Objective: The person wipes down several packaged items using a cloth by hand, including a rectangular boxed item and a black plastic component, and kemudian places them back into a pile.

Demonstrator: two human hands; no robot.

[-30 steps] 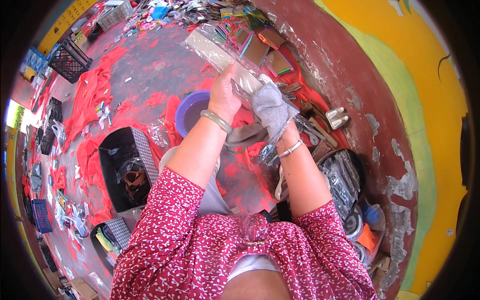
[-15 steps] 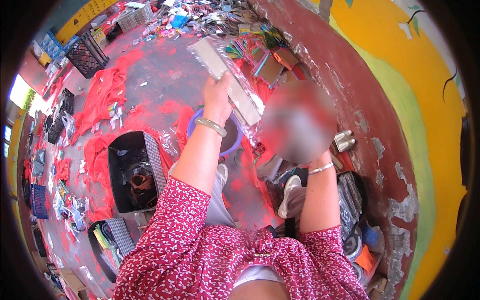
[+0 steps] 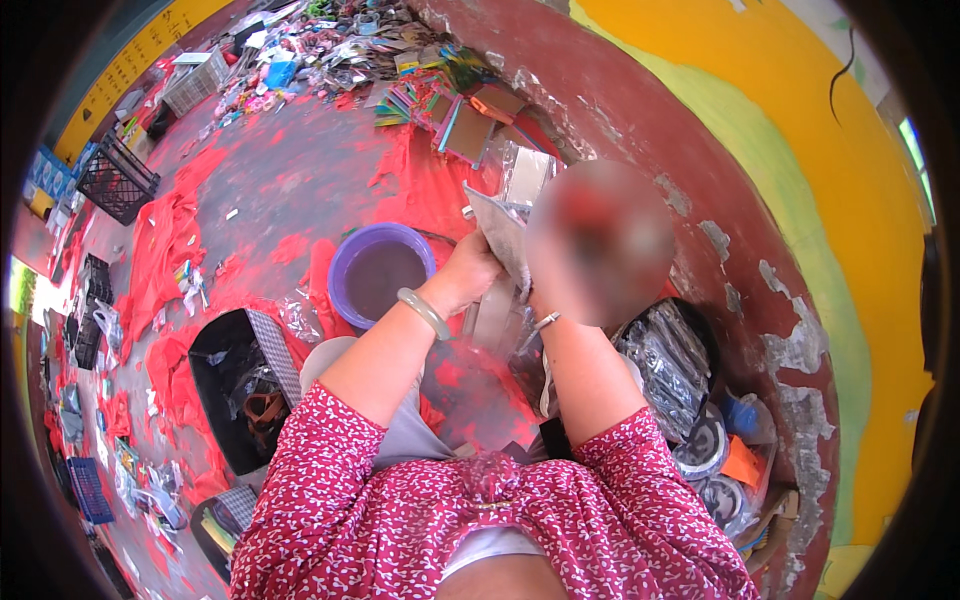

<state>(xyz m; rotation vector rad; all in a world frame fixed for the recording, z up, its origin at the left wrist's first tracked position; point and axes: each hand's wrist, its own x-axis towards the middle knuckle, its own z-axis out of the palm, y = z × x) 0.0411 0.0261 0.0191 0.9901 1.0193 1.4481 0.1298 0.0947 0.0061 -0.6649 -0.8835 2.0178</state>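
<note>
My left hand (image 3: pixel 473 270), a pale bangle at its wrist, is closed on the edge of a grey cloth (image 3: pixel 503 235). The cloth leans up in front of a flat pale piece in clear plastic (image 3: pixel 526 178). Close beside the cloth is my right hand (image 3: pixel 553 298), with a silvery bracelet at the wrist. A blurred patch covers most of this hand, so its fingers are hidden. Left of my left hand, a purple bucket (image 3: pixel 341 292) stands on the floor with greyish water in it.
A dark bin with a checked side (image 3: pixel 275 347) stands at left. At right, another bin holds plastic-wrapped dark items (image 3: pixel 662 365), near round items in a bag (image 3: pixel 705 450) and a peeling red wall (image 3: pixel 700 200). Coloured boards (image 3: pixel 468 130) and red cloth (image 3: pixel 415 185) lie ahead.
My left hand has moved right and down, close to my right hand. The wrapped pale strip no longer shows raised in it; a grey cloth is there now. The view has turned right.
</note>
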